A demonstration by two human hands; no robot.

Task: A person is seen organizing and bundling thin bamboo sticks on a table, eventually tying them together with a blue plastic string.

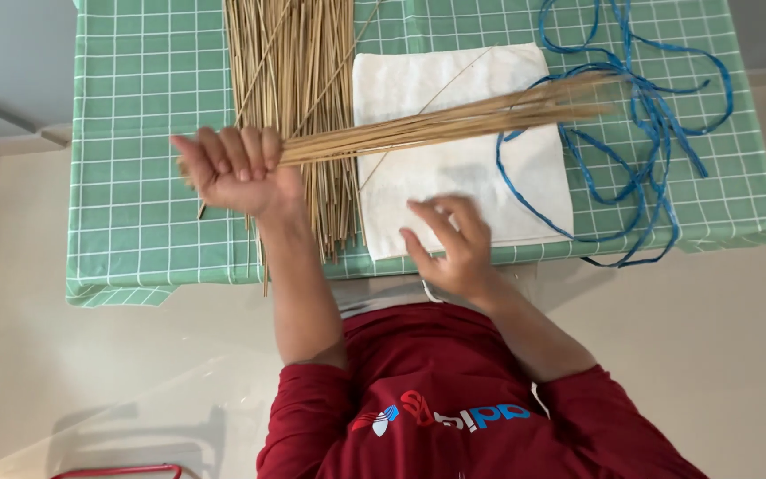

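Note:
My left hand (232,168) is closed around one end of a thin bundle of tan sticks (454,122). The bundle points right and slightly away from me, hanging over a white folded cloth (454,168). My right hand (449,244) hovers over the near edge of that cloth, fingers apart and holding nothing. A larger pile of the same sticks (299,80) lies lengthwise on the table just right of my left hand, and part of it runs under the hand.
The table wears a green cloth with a white grid (135,177). A tangled blue plastic cord (649,133) lies at the right and overlaps the white cloth's edge. A red-rimmed object (121,470) shows on the floor at lower left.

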